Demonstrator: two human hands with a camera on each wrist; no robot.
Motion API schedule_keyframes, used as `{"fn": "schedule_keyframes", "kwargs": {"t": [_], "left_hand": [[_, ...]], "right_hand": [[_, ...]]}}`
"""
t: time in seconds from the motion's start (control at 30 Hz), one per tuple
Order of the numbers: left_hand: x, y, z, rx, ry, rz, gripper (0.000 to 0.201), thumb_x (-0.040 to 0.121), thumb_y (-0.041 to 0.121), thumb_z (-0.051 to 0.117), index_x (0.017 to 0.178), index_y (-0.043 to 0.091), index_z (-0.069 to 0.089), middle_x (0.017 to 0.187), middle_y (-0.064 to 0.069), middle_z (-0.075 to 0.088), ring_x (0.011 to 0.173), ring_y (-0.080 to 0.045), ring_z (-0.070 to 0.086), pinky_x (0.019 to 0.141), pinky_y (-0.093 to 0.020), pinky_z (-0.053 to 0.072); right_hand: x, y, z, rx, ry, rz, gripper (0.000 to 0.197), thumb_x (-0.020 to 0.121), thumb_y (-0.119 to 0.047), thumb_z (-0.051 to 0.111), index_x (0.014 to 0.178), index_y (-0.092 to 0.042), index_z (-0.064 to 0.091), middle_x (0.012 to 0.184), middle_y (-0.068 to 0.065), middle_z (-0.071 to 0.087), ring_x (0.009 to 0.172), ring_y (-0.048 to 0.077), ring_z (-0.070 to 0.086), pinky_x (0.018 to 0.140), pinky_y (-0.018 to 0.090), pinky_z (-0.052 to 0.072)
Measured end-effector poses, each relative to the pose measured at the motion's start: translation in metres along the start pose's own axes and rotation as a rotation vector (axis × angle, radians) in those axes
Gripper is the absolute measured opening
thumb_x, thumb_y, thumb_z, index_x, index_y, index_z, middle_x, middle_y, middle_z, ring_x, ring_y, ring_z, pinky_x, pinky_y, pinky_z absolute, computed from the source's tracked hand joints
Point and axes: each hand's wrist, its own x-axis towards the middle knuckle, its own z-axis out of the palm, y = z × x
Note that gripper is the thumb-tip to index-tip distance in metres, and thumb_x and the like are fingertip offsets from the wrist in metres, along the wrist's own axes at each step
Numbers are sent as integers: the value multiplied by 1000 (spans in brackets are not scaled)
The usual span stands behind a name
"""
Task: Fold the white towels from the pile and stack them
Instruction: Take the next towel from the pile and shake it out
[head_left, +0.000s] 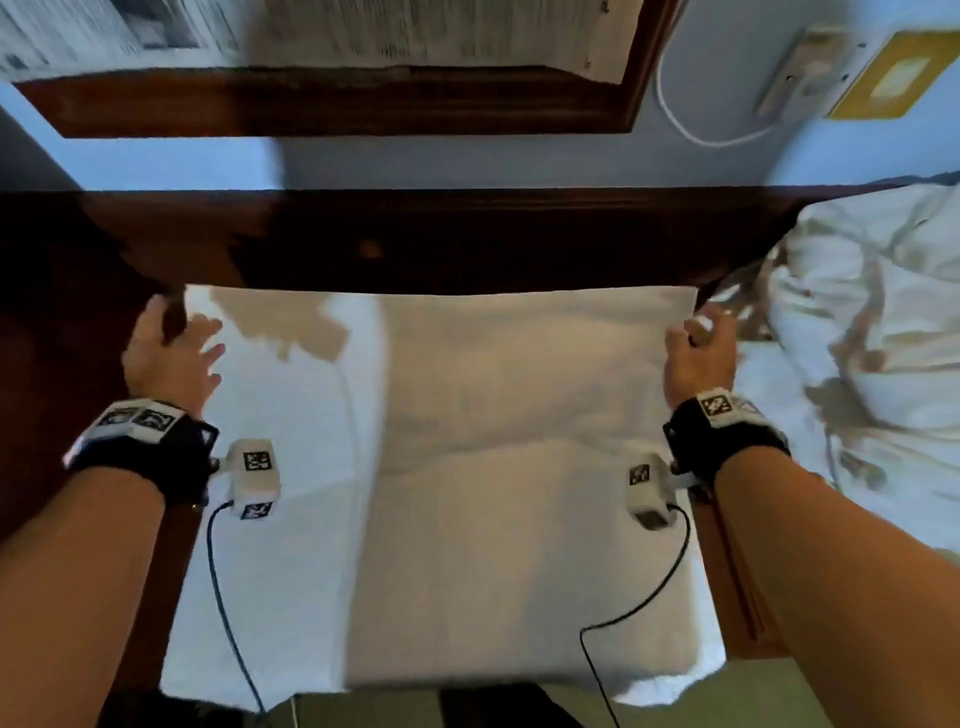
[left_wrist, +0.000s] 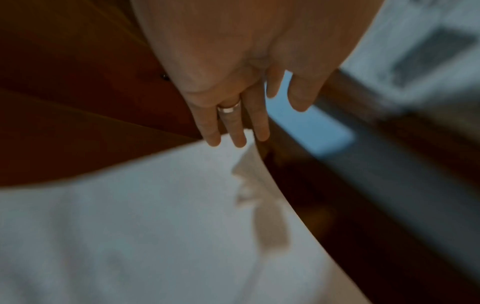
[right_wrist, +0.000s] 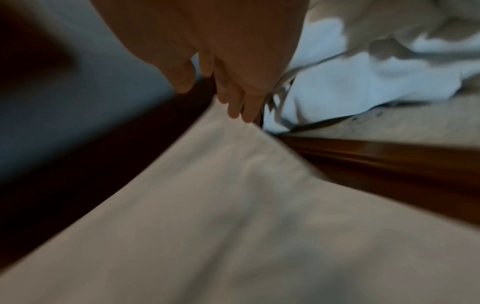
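A white towel (head_left: 467, 415) lies spread flat on the dark wooden table (head_left: 467, 244), its near edge hanging over the table's front. My left hand (head_left: 176, 353) is at the towel's far left corner with fingers straight and spread. In the left wrist view its fingertips (left_wrist: 239, 142) touch that corner of the towel (left_wrist: 130, 226). My right hand (head_left: 701, 348) is at the far right corner. The right wrist view shows its fingertips (right_wrist: 241, 115) resting on the corner of the towel (right_wrist: 233, 205), thumb held apart. The pile of crumpled white towels (head_left: 872, 322) sits to the right.
The pile (right_wrist: 363, 72) lies close beside my right hand. A dark wooden window frame (head_left: 337, 104) and a white cable (head_left: 691, 130) are on the blue wall behind the table. Bare dark tabletop (head_left: 78, 312) shows at the left.
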Motion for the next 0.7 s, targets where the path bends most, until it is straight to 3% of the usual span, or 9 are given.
{"fn": "schedule_keyframes", "kwargs": {"t": [0.07, 0.1, 0.17, 0.23, 0.3, 0.43, 0.6, 0.7], "left_hand": [[-6, -55, 5, 484, -28, 56, 54, 100, 28, 58, 150, 18, 42, 140, -5, 55, 132, -32, 49, 100, -33, 36], [-11, -85, 3, 753, -111, 50, 57, 100, 29, 60, 153, 21, 39, 146, -6, 50, 136, -31, 45, 106, -36, 36], [-28, -142, -11, 1191, -325, -42, 74, 95, 47, 61, 157, 37, 23, 163, -3, 27, 149, -30, 26, 117, -47, 28], [-43, -180, -32, 1504, -434, -102, 84, 89, 69, 53, 154, 54, 3, 168, 8, -2, 153, -29, 2, 119, -58, 19], [-52, -193, -39, 1590, -447, -112, 88, 81, 84, 42, 148, 61, -10, 165, 13, -19, 152, -32, -9, 117, -63, 14], [-33, -187, -34, 1637, -434, -35, 94, 68, 97, 28, 139, 66, -25, 165, 11, -19, 150, -39, -4, 113, -64, 21], [44, -167, -5, 1611, -463, 12, 100, 70, 91, 43, 148, 60, -12, 165, 15, -18, 152, -37, -6, 116, -63, 16], [51, -165, -2, 1552, -500, 60, 101, 71, 88, 46, 152, 55, -5, 166, 13, -16, 153, -32, -5, 119, -62, 16]], "right_hand": [[-23, 54, 8, -372, -208, -50, 46, 98, -24, 57, 142, -15, 47, 132, 6, 54, 120, 22, 52, 97, 28, 39], [-38, 78, 9, -514, -314, -70, 49, 97, -27, 58, 143, -17, 46, 144, 9, 49, 130, 26, 48, 104, 32, 38], [-64, 127, 6, -833, -537, -85, 60, 98, -38, 54, 152, -22, 33, 162, 10, 23, 147, 27, 24, 116, 41, 26], [-88, 155, -3, -1090, -687, -65, 72, 99, -54, 40, 157, -32, 4, 165, 2, -13, 152, 27, -6, 120, 51, 11], [-103, 163, -6, -1177, -732, -74, 76, 98, -63, 27, 154, -36, -16, 159, -2, -34, 149, 27, -22, 121, 57, 3], [-83, 153, 8, -1186, -714, -72, 79, 93, -71, 24, 153, -39, -17, 158, -5, -36, 148, 28, -25, 118, 62, 0], [-15, 134, 52, -1195, -674, -150, 79, 92, -71, 31, 155, -38, -5, 163, -3, -24, 151, 30, -14, 117, 65, 8], [-8, 124, 66, -1208, -672, -109, 78, 95, -66, 35, 156, -35, -2, 164, 0, -20, 151, 31, -14, 118, 63, 8]]}}
